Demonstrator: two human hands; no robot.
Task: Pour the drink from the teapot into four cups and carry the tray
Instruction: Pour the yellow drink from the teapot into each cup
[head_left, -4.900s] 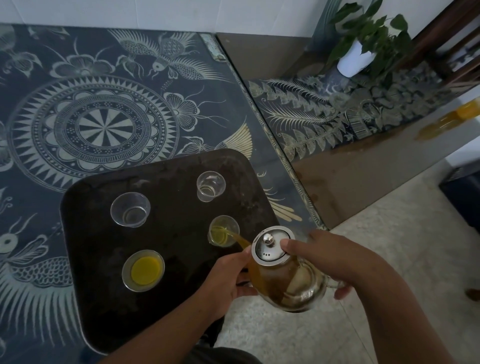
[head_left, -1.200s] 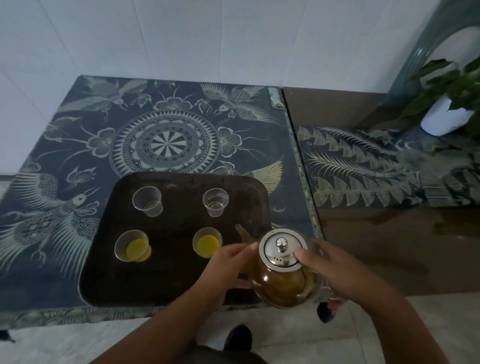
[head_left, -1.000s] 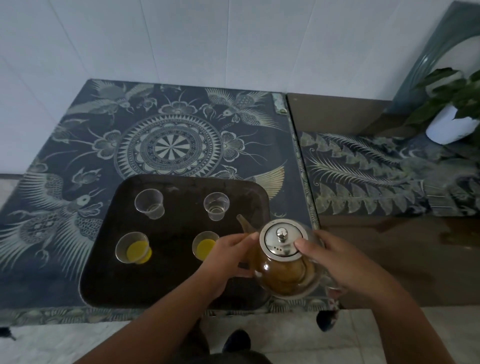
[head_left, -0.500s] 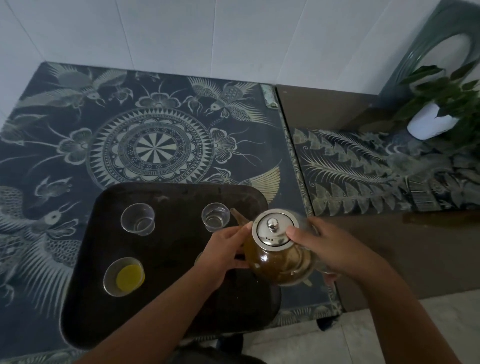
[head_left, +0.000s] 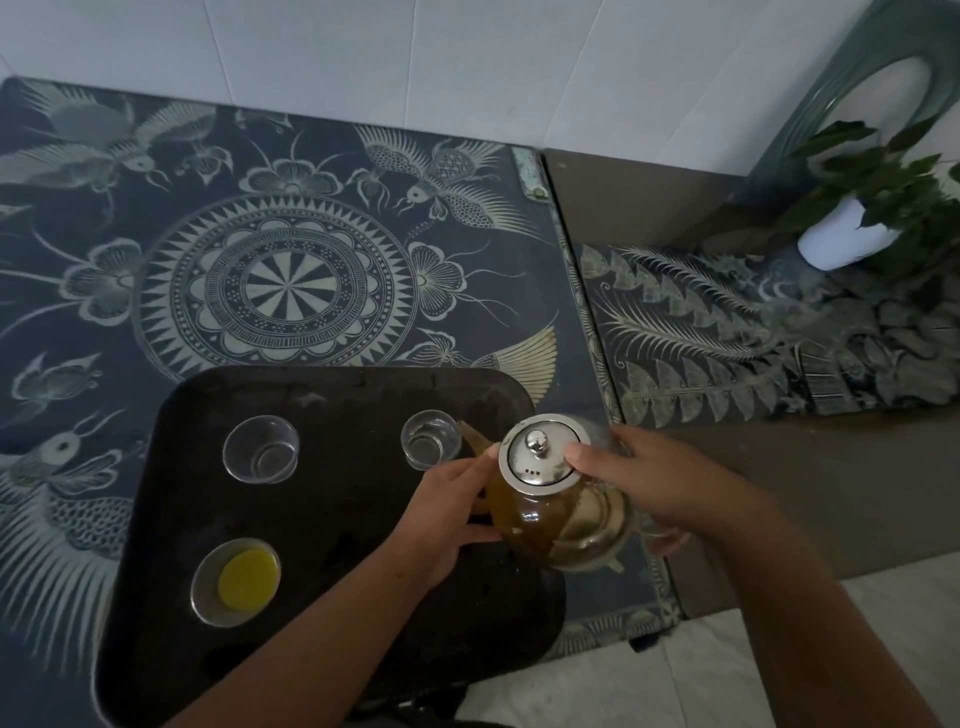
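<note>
A glass teapot (head_left: 558, 514) with a steel lid and amber drink hangs over the right edge of the dark tray (head_left: 337, 623). My right hand (head_left: 654, 483) grips its handle side, thumb on the lid. My left hand (head_left: 447, 514) supports the pot's left side. Its spout points at the far right cup (head_left: 430, 446), which looks empty. The far left cup (head_left: 261, 455) is empty too. The near left cup (head_left: 236, 581) holds yellow drink. The near right cup is hidden under my left hand.
The tray sits on a dark blue patterned table (head_left: 280, 280) against a white tiled wall. A lower brown table with a patterned runner (head_left: 727, 332) adjoins on the right, bearing a potted plant (head_left: 857, 228). Pale floor lies below right.
Pouring into the near right cup has ended. Both hands have carried the teapot forward, so its spout is now beside the far right cup. My left hand now covers the near right cup.
</note>
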